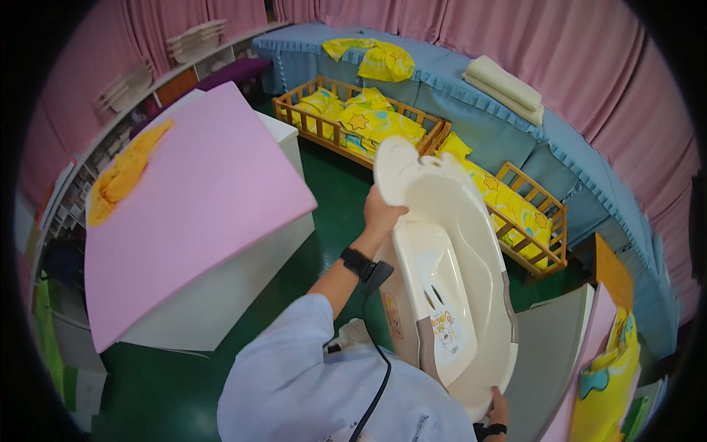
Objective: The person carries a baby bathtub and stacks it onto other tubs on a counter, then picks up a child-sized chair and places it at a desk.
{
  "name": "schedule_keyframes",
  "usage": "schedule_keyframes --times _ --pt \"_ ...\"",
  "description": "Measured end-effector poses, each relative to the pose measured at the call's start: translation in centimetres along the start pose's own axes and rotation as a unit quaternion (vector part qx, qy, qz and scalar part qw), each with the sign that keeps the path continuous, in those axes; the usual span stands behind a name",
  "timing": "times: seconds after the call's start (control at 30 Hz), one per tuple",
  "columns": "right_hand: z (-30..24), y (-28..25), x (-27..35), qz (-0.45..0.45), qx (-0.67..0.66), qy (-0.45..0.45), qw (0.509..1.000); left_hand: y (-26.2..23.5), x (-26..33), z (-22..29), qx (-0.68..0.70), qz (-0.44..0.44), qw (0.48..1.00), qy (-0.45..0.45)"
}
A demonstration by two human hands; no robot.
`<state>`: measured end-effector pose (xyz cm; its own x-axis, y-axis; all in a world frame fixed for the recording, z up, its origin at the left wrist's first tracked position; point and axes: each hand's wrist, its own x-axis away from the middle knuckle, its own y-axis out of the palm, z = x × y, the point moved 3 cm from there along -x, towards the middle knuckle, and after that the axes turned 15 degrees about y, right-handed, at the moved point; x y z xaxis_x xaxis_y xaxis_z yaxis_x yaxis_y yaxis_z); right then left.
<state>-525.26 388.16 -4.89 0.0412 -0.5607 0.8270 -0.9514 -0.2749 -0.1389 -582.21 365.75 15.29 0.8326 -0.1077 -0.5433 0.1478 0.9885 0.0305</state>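
Note:
A cream baby bathtub [482,295] with grey side trims and a rounded, animal-shaped head end is held tilted in front of my body. My left hand [383,211] is closed on its rim near the head end, the thumb lying over the edge. At the lower end my right hand [498,407] grips the rim; part of that hand is cut off by the shadowed lower edge of the picture. Inside the tub is a sloped seat part with a printed sticker [446,335]. A black band with a small device [367,271] sits on my left wrist.
To the left stands a white table with a pink padded top [199,206] and an orange cloth [125,177]. Wooden cots [328,132] with yellow bedding stand ahead, before a blue-draped counter [471,99]. Yellow fabric [611,376] lies on a pink-edged table at right.

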Motion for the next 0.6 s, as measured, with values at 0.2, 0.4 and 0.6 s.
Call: schedule_keyframes --times 0.2,0.4,0.6 --pt "-7.6 8.7 -3.7 -0.159 -0.035 0.091 0.983 9.9 -14.2 -3.2 0.015 -0.027 0.999 0.042" --pt "-19.9 21.9 -10.9 -0.169 0.027 0.11 0.979 13.7 -28.8 -9.9 0.013 -0.02 0.999 0.037" --pt "-40.3 43.4 -14.9 -0.156 0.13 0.05 0.978 13.4 -46.6 -16.7 -0.053 0.076 0.992 0.083"
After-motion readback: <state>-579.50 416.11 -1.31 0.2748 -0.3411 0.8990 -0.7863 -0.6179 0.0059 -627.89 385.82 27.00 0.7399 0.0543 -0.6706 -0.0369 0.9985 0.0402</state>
